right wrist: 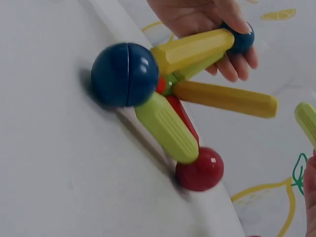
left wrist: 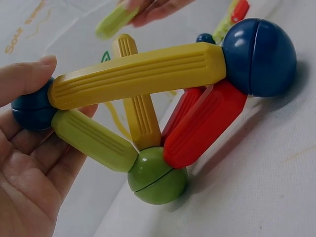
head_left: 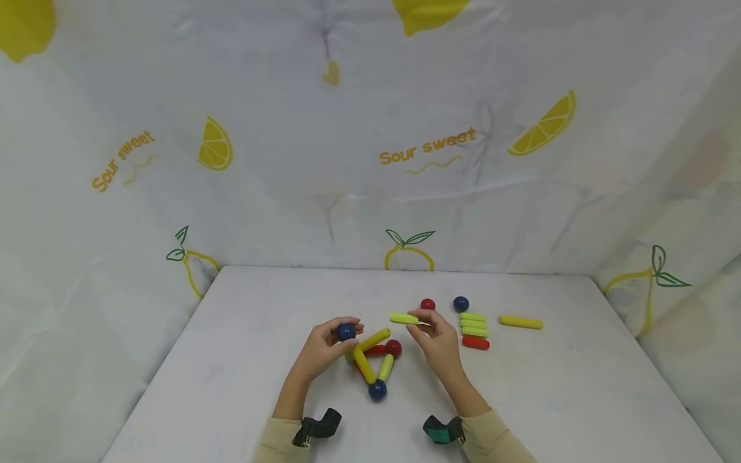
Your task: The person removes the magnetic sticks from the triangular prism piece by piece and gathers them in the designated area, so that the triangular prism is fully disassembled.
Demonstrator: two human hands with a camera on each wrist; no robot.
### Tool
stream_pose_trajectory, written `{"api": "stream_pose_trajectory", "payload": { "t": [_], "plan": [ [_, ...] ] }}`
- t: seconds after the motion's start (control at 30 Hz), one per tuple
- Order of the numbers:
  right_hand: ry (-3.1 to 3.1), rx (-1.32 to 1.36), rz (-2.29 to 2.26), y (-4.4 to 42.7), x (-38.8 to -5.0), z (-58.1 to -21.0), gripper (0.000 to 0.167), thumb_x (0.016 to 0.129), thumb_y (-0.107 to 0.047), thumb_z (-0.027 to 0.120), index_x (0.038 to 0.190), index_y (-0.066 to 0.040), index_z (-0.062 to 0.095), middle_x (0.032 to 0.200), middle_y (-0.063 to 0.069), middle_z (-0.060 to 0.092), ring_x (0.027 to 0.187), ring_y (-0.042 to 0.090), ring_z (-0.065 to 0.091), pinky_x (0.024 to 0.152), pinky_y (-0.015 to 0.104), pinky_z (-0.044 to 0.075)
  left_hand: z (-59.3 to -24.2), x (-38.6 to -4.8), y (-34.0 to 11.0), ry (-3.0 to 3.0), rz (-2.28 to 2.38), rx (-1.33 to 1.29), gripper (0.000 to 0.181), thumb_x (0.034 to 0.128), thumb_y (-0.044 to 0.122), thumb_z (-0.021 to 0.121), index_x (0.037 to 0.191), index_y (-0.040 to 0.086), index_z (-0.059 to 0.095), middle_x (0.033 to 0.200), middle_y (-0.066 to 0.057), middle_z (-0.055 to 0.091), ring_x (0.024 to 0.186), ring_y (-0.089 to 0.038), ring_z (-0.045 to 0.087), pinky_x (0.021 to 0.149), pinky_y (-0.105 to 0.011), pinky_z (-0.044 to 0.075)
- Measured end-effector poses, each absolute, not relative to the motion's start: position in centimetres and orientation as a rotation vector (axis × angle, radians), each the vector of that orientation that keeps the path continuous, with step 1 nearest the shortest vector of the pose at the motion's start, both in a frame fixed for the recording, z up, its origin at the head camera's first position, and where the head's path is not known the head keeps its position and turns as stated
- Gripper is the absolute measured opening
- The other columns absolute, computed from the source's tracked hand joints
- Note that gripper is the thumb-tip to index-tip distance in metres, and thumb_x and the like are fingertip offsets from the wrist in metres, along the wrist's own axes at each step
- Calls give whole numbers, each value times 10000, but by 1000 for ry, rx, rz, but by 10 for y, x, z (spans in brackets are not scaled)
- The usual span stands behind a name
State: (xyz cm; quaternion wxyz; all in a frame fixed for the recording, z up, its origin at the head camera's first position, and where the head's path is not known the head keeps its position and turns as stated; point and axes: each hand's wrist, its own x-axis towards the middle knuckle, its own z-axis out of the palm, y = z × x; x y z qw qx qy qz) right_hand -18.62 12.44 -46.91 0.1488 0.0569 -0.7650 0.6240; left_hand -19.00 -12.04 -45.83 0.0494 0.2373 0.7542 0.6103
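Observation:
My left hand (head_left: 317,354) pinches a blue ball (left wrist: 32,106) at the raised top of a ball-and-rod structure. From that ball a yellow rod (left wrist: 140,74) slopes to a blue ball (head_left: 377,390) on the table, and a light green rod (left wrist: 94,140) runs to a green ball (left wrist: 158,177). Red rods and another light green rod (right wrist: 168,128) link the base, with a red ball (right wrist: 200,169) at one corner. A second yellow rod (right wrist: 227,98) rises from the green ball, its far end free. Apart from the structure, my right hand (head_left: 439,344) holds a light green rod (head_left: 403,318) by one end.
Behind and right of my right hand lie a red ball (head_left: 428,304) and a blue ball (head_left: 460,303). Several light green rods (head_left: 473,325) sit stacked side by side with a red rod (head_left: 475,343). Farther right is a yellow rod (head_left: 521,322).

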Motion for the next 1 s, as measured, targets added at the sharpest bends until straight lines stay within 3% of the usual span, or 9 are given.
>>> {"api": "stream_pose_trajectory", "payload": {
  "t": [0.53,0.8,1.0],
  "plan": [
    [-2378,14,1656,213,-166,-498,284,857,-97,691,1120,-7,633,1136,145,647,941,-102,568,809,68,473,-458,-189,-121,2286,1868,718,346,894,-6,603,1228,-69,540,1192,-302,593,1125,-408,567,918,-123,448],
    [-2466,-284,1597,241,-155,-515,372,879,-287,675,1175,-71,615,1195,108,635,905,-141,560,764,74,479,-461,-189,-122,2290,1858,709,339,900,12,604,1233,-24,552,1198,-271,605,1134,-385,570,927,-129,446],
    [-2491,-368,1549,242,-155,-515,340,884,-195,673,1178,-36,611,1202,150,623,847,-163,528,733,64,470,-461,-191,-122,2290,1866,714,336,899,10,605,1230,-18,557,1189,-241,620,1129,-361,578,931,-143,453]
  ]
}}
